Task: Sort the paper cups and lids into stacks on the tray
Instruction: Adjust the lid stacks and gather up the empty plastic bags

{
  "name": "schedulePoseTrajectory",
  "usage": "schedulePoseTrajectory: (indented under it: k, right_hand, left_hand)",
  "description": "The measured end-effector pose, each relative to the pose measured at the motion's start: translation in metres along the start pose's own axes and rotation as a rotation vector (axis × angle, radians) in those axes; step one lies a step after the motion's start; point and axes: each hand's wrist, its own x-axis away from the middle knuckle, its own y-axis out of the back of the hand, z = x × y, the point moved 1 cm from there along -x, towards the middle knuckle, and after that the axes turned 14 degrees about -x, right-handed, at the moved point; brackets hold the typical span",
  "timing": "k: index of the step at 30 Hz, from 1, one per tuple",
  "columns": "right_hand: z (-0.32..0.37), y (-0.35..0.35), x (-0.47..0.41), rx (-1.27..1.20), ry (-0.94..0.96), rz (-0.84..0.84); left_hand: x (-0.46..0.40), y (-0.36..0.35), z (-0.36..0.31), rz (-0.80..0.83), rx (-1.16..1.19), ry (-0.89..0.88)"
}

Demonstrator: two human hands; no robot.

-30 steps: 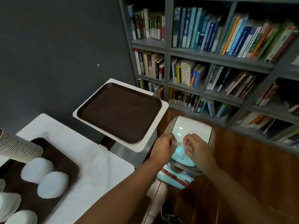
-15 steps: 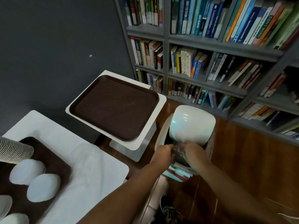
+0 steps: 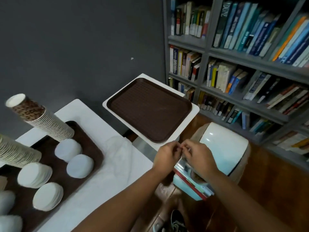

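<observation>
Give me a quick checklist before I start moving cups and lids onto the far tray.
1. Far brown tray bare and ready: ok.
2. Left hand free: cannot tell; its fingers are curled against the right hand, perhaps pinching something small.
3. Right hand free: cannot tell, same reason.
4. Cup stack standing on the near tray: ok, though it looks tilted.
5. Lid piles within view on the near tray: ok.
6. Hands near the cups: not ok; both are over the white bin.
</observation>
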Motion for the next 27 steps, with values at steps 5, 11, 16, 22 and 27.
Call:
schedulePoseTrajectory:
  k: [5, 11, 16, 22, 27]
  right_hand:
    - [0.049, -0.033, -0.003, -0.048, 0.173, 0.104]
    - [0.098, -0.081, 0.0, -0.056, 0.288, 0.256]
    - [0.126, -0.128, 0.007, -0.085, 0.35, 0.368]
    - [0.144, -0.175, 0.018, -0.06, 0.396, 0.528]
    - [0.143, -0.201, 0.022, 0.115, 0.364, 0.569]
  left_hand:
    - [0.035, 0.044, 0.044, -0.208, -0.039, 0.16]
    - [0.09, 0.084, 0.099, -0.334, -0.035, 0.353]
    - [0.141, 0.106, 0.135, -0.387, -0.062, 0.495]
    - [0.195, 0.109, 0.176, -0.257, -0.173, 0.603]
    - [0.226, 0.106, 0.203, -0.055, -0.313, 0.587]
